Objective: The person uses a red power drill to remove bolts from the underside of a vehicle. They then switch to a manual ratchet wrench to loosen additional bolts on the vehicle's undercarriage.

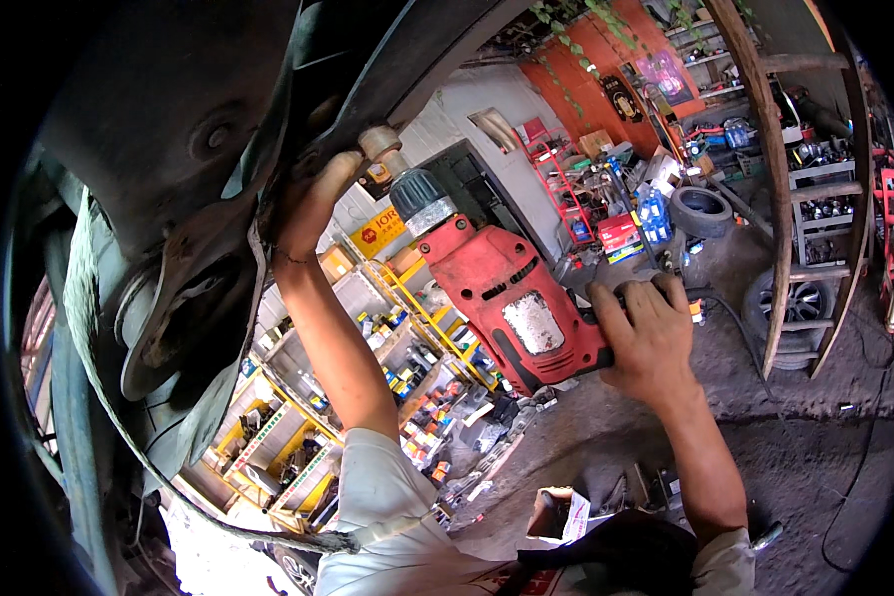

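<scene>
A red corded impact wrench with a dark ribbed nose points up and left under a vehicle's dark metal beam. My right hand wraps round its rear handle, and a black cord leads off behind it. On the nose sits a worn metal socket, close under the beam. Raised beside that socket, my left hand is closed at the edge of the metalwork. One digit reaches toward the socket; the other fingers are mostly hidden in shadow, so what they grip is unclear.
Dark vehicle parts and a frayed pale strap hang at the left. Beyond are yellow shelves of parts, a wooden ladder, tyres and a red rack. An open carton sits on the floor below.
</scene>
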Motion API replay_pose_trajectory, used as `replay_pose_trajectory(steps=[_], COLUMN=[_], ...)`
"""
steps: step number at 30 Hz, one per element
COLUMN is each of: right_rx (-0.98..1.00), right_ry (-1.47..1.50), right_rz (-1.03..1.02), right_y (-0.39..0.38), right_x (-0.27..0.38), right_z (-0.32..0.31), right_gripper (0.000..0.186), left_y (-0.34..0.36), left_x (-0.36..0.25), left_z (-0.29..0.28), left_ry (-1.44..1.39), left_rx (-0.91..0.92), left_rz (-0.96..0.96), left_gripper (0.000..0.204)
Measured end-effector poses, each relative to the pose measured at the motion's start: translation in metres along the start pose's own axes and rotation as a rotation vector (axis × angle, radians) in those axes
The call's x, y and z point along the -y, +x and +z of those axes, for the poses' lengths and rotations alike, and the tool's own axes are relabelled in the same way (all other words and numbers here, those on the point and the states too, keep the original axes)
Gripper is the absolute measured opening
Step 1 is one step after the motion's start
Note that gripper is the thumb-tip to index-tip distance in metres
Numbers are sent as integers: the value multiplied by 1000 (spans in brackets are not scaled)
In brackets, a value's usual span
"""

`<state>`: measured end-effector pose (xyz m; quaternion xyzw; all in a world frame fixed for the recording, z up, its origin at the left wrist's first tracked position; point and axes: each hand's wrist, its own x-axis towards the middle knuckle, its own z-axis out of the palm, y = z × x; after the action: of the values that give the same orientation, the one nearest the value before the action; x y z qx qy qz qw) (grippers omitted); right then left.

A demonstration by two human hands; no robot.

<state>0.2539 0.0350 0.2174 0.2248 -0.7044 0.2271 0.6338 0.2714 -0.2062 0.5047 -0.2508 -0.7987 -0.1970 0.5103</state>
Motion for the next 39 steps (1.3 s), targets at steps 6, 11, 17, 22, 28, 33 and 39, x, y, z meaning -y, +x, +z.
replay_pose_trajectory(steps=[6,11,17,22,28,33,39], right_rx=[7,-61,-48,18,-98,-94,-101], right_ry=[-6,-53,-203,-252,-269,-233,-200], right_rz=[8,-5,-75,-193,-260,-230,-194], right_y=[0,-7,-7,16,28,30,20], right_x=[1,2,19,-18,-43,-46,-34], right_z=[3,-1,-50,-85,-65,-55,-46], right_gripper=[68,48,29,45,31,33,34], left_y=[4,-4,-21,-18,-5,7,4], left_x=[16,1,4,8,16,23,18], left_z=[1,11,24,24,23,25,12], left_ry=[46,-37,110,102,99,89,124], left_rx=[-14,61,-109,-134,-216,-218,-58], left_rz=[102,154,117,164,215,304,281], left_gripper=[35,38,37,55,65,64,60])
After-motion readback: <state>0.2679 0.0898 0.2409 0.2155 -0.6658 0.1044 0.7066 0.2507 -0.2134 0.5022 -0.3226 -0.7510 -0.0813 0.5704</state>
